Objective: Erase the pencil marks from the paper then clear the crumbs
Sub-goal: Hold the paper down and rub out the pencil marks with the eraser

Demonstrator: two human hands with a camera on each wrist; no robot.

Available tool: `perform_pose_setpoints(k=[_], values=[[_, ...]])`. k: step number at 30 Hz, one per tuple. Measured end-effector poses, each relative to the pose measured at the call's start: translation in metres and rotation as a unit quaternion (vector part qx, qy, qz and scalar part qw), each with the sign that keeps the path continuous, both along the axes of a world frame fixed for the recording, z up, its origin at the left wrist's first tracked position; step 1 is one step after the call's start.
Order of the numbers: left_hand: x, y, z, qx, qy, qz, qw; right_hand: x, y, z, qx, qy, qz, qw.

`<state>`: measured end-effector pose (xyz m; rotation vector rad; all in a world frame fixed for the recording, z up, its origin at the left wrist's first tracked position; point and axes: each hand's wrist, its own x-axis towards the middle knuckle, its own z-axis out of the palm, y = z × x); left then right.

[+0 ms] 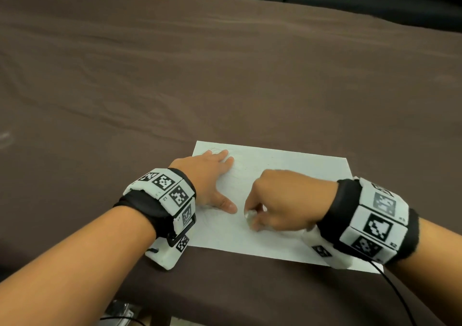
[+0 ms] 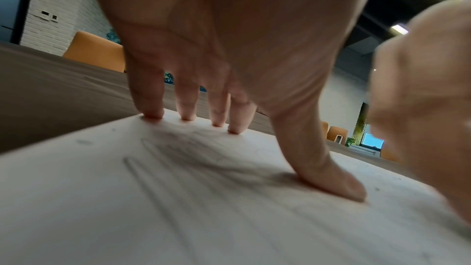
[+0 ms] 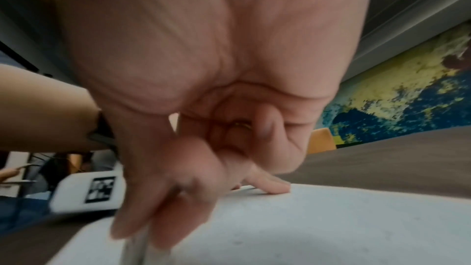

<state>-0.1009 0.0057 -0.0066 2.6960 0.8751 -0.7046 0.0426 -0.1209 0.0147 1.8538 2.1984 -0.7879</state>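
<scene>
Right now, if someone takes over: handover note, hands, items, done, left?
Left hand: flat, fingers and thumb pressing the paper down at its left side.
Right hand: pinching a small whitish eraser against the paper, near its middle.
Paper lies on the brown tablecloth, at the near edge.
Done: unclear how much is erased; the head view shows only faint lines.
Left: pencil marks remain under the left hand; finish erasing, then clear the crumbs.

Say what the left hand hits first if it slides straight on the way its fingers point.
Nothing close: the left hand lies flat on the paper, fingertips near its far edge. Straight on looks like bare brown tablecloth; depth beyond is unclear.
</scene>
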Motion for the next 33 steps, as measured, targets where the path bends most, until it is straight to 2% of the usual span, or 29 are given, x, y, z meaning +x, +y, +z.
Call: perform_pose_setpoints(k=[4,11,13,18,23,26,33], values=[[0.000,0.000,0.000,0.001,-0.002,0.005,1.000,-0.006,-0.005,0.000,-0.037,0.020,0.014,0.999],[0.000,-0.001,0.001,0.003,-0.004,0.008,1.000,0.021,0.030,0.006,0.031,-0.012,-0.092,0.995],[0.000,-0.002,0.002,0.002,-0.002,0.009,1.000,0.015,0.025,0.006,0.029,-0.017,-0.080,0.996],[0.000,-0.002,0.001,0.004,-0.002,0.009,1.000,-0.015,0.001,0.003,-0.027,-0.024,0.010,0.999],[-0.004,-0.009,0.016,0.017,0.017,0.003,1.000,-0.003,0.007,0.004,-0.031,-0.007,-0.032,0.999],[-0.009,-0.013,0.019,0.019,0.031,-0.002,0.999,-0.005,0.009,0.004,-0.031,-0.011,-0.025,0.999],[-0.012,-0.012,0.015,0.015,0.018,0.003,1.000,-0.008,0.028,0.000,0.040,-0.031,-0.045,0.998]])
